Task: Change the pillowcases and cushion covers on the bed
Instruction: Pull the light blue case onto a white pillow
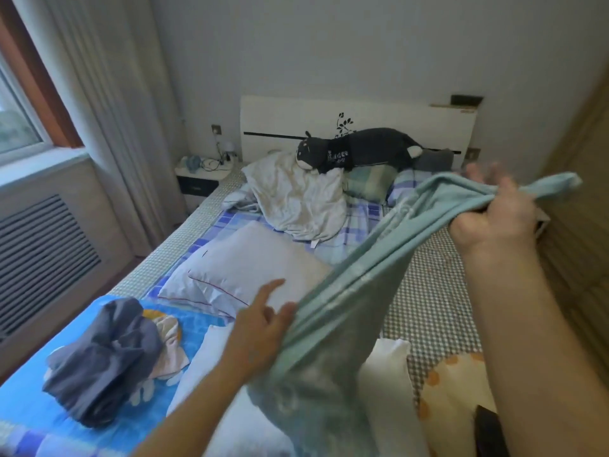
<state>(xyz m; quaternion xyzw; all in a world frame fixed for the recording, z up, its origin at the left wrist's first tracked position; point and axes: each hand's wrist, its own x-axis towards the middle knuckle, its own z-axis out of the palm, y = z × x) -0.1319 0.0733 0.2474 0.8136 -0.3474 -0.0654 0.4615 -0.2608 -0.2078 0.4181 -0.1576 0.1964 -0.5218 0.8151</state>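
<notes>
Right hand (494, 219) up at the right of the frame, fingers bunched round one end of the teal pillowcase (346, 291), gripping it tight. The cloth stretches down across the centre to the left hand (263, 324), low in the middle, thumb pinching its edge while the other fingers point loosely ahead. Under the cloth, a bare white pillow (250, 258) lies on the checked sheet of the bed (428, 308). A crumpled pale pillow (296, 199) sits further up the frame, a dark plush cat (356, 150) draped along the headboard (379, 123) behind it. Lower left, a heap of grey-blue fabric (105, 354) rests on a bright blue blanket (33, 404).
</notes>
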